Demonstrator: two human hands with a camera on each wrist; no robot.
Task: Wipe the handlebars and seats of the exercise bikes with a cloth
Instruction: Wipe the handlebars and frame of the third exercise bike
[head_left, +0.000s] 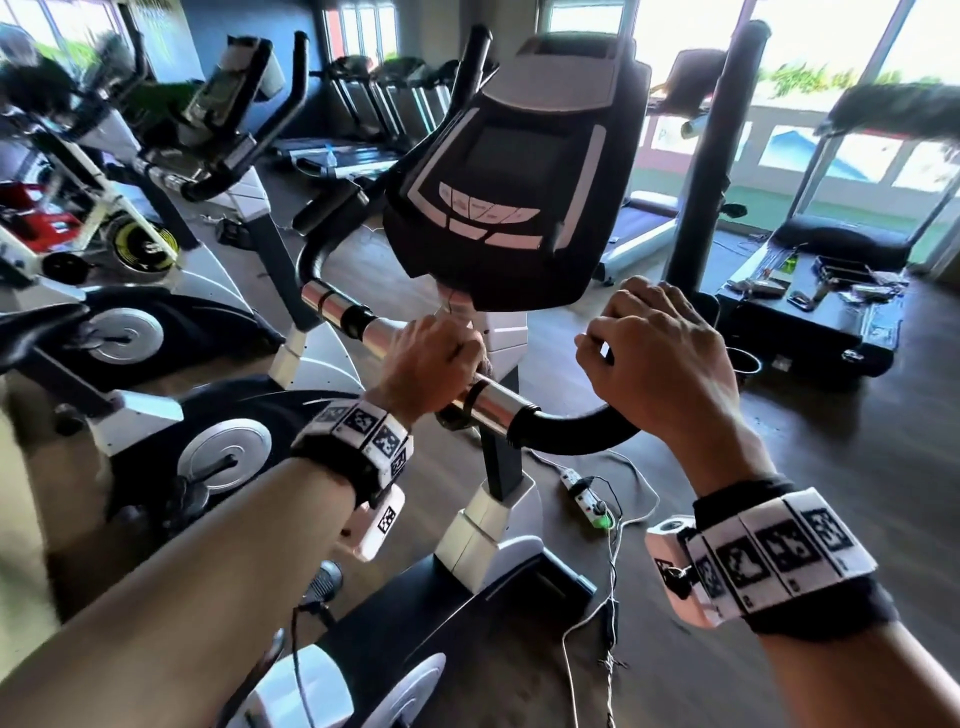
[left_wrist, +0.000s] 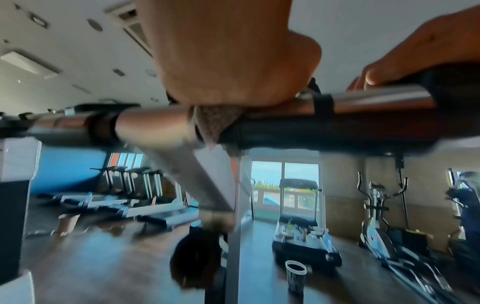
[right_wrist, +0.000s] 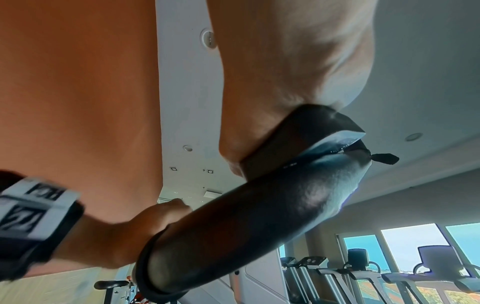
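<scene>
Chrome bar: the handlebar (head_left: 493, 402) of the nearest exercise bike (head_left: 483, 540) runs crosswise below the console (head_left: 511, 176), with shiny metal sections and black foam grips.
Left hand: the left hand (head_left: 434, 364) is wrapped around the middle of the handlebar, fingers curled over the top, clamped on the cloth and the bar together.
Cloth: a grey-brown cloth (left_wrist: 215, 121) is pressed between the left palm and the bar; in the left wrist view a fold of it hangs out just under the hand, at the joint between metal and black sleeve. From the head view only a small edge of it shows by the knuckles.
Right hand: the right hand (head_left: 660, 364) sits on the black foam grip (head_left: 576, 431) at the bar's right end, fingers bent over the top; the right wrist view shows the thumb meeting the grip, so the hand is closed around it.
Spacing: the two hands are near each other on the same bar, apart, with a metal section between them.
Surroundings: more exercise bikes stand to the left, treadmills (head_left: 374, 104) line the far wall, and a power strip (head_left: 584, 493) with cables lies on the wooden floor.
</scene>
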